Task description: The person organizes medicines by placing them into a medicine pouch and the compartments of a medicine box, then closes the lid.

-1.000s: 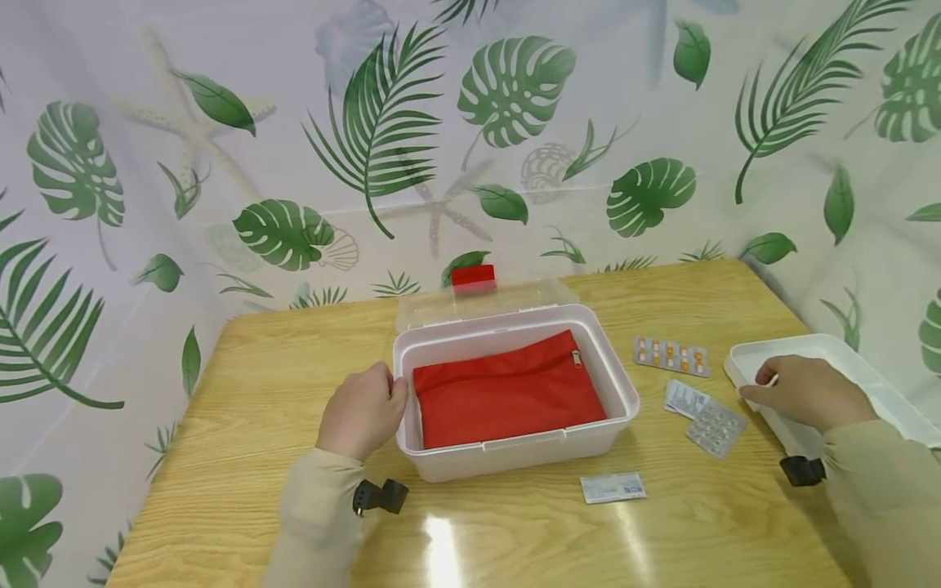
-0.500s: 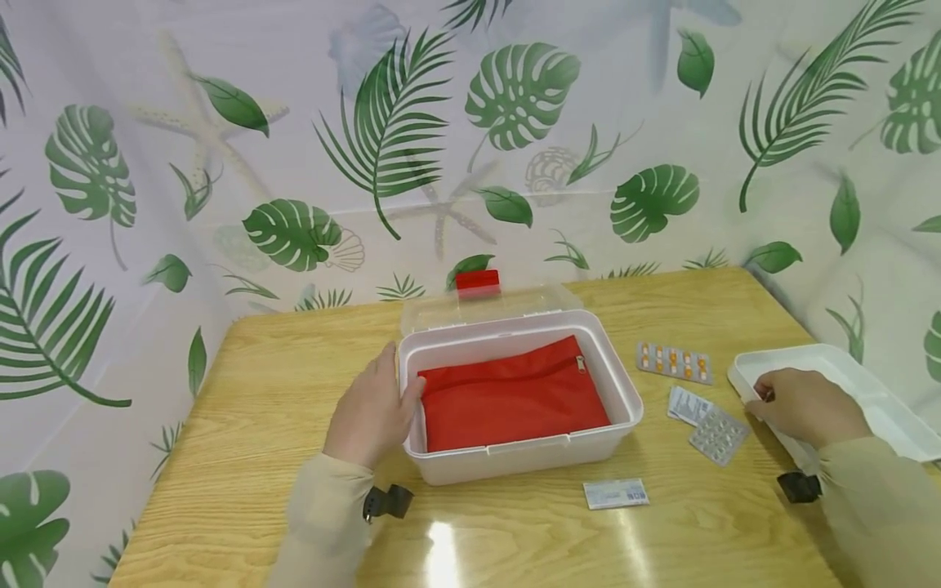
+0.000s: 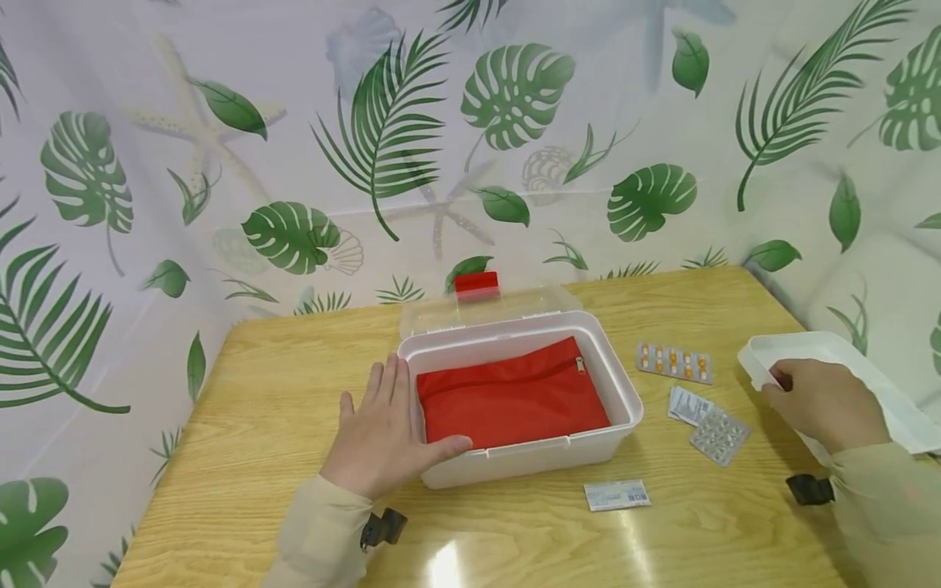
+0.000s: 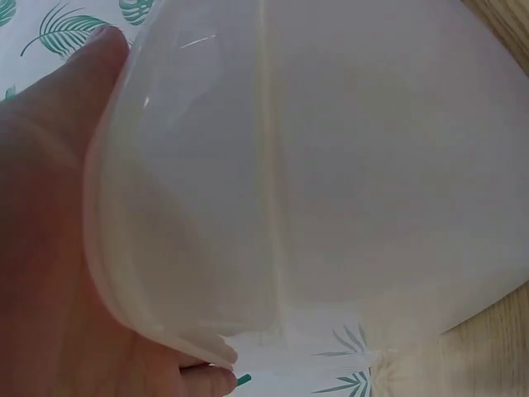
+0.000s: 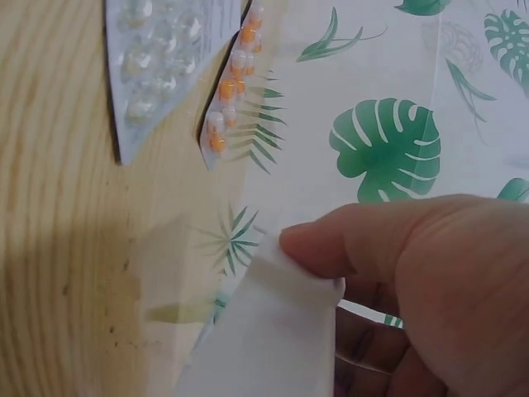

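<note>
**Two hands, box and tray**

Head view. I see the left hand (image 3: 382,437) laid flat against the left wall of the white box (image 3: 625,392), fingers straight and slightly spread, thumb stretched along the box's front left corner. The box sits mid-table on the wooden table (image 3: 279,392), its clear lid (image 3: 488,306) swung back with a red latch (image 3: 475,283) at the far edge. A red zip pouch (image 3: 515,400) lies flat inside. The right hand (image 3: 827,404) grips the near left corner of the white tray (image 3: 831,347), fingers curled over its rim; the tray is tilted, its left end off the table. Between box and tray lie an orange pill blister (image 3: 674,362), a silver blister (image 3: 719,436), a folded foil sachet (image 3: 688,404), and nearer the front edge a small flat packet (image 3: 617,495).

Left wrist view. Mostly the box wall (image 4: 331,165), translucent white, with the palm (image 4: 50,273) pressed on it (fingertips not readable here).

Right wrist view. Thumb (image 5: 372,240) pinches the tray's rim (image 5: 281,331) against the fingers below. Orange blister (image 5: 231,87) and silver blister (image 5: 161,50) show beyond.
</note>
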`<state>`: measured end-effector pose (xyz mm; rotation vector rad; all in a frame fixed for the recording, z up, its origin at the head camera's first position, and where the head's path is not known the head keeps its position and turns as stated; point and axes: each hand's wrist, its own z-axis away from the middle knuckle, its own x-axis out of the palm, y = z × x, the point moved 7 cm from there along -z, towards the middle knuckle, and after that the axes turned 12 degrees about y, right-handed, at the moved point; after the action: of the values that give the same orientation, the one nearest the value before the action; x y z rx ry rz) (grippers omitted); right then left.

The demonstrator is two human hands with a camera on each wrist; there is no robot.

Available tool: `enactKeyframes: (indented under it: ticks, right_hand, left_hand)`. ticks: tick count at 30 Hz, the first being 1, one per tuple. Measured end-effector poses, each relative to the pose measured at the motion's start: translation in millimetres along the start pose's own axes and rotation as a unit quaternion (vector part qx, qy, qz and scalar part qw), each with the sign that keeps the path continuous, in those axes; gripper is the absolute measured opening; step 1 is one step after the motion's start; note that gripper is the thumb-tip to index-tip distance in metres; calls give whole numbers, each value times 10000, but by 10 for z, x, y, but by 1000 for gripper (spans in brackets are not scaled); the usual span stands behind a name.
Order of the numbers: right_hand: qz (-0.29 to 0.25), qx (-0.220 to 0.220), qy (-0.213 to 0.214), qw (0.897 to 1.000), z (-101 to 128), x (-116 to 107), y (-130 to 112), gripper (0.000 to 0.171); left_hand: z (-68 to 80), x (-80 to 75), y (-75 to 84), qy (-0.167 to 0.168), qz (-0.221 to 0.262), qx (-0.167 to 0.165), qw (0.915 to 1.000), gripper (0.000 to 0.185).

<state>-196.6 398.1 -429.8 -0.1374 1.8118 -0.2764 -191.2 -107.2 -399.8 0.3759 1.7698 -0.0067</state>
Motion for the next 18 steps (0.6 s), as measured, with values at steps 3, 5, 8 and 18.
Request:
enactKeyframes:
  ticks: [3, 5, 8, 18]
  right_hand:
    - [26, -38, 392, 9992, -1, -85, -71, 21]
    - [49, -234, 727, 9971, -18, -157, -188, 22]
    - [35, -602, 1175, 9912, -36, -275, -438, 23]
    - [-355, -2649, 3067, 9135, 76, -730, -1608, 21]
  left_hand:
    - [10, -4, -6, -20, -15, -26, 10000, 134]
    - [11, -14, -18, -52, -9, -54, 10000, 134]
    - [11, -24, -32, -109, 6, -79, 9999, 135]
    - [-40, -53, -62, -321, 262, 9, 9991, 136]
